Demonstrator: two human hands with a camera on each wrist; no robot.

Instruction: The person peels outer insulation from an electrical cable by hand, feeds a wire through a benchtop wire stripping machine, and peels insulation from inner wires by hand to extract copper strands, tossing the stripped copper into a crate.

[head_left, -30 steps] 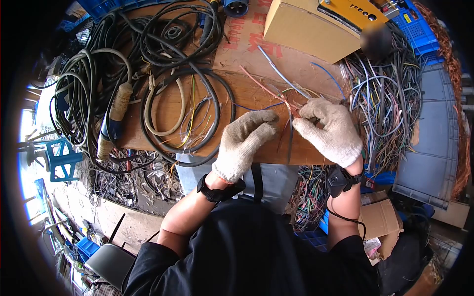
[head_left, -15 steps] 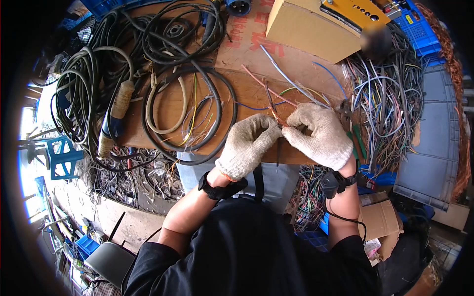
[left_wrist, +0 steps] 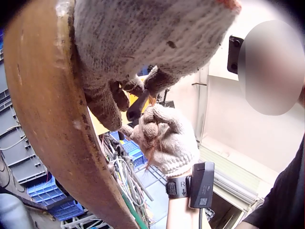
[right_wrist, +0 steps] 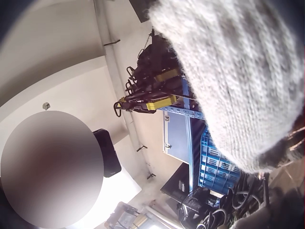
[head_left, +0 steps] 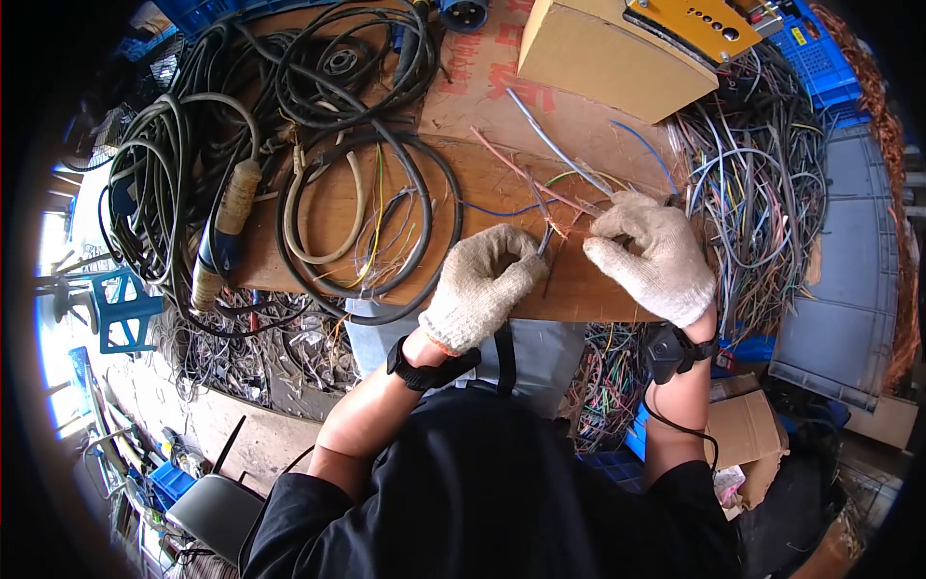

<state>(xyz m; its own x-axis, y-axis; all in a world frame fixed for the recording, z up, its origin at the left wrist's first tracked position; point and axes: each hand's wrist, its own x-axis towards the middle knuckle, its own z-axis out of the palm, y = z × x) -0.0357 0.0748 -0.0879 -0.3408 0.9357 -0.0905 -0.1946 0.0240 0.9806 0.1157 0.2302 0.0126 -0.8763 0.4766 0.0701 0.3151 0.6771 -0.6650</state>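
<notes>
In the head view my gloved left hand (head_left: 484, 288) pinches a short dark cable (head_left: 546, 239) whose upper part shows frayed copper strands (head_left: 559, 229). My gloved right hand (head_left: 658, 259), fingers curled, is just right of those strands. The left wrist view shows the dark cable end (left_wrist: 136, 109) between the fingers of my left hand (left_wrist: 147, 43), and thin copper strands (left_wrist: 151, 155) at the curled fingers of my right hand (left_wrist: 169, 143). In the right wrist view my right glove (right_wrist: 238, 81) hides its own fingertips. A pink wire (head_left: 502, 157) and a grey-blue wire (head_left: 552, 143) lie beyond.
Black cable coils (head_left: 405, 207) lie left on the wooden table (head_left: 482, 183). A cardboard box (head_left: 608, 58) stands at the back, with a yellow device (head_left: 699, 27) on it. A heap of wires (head_left: 752, 203) is on the right, beside a grey crate lid (head_left: 830, 280).
Since half a second ago my right hand has moved right, away from my left hand, with copper strands spreading between them. A second ago the cable was at my right fingertips; my left hand now holds it.
</notes>
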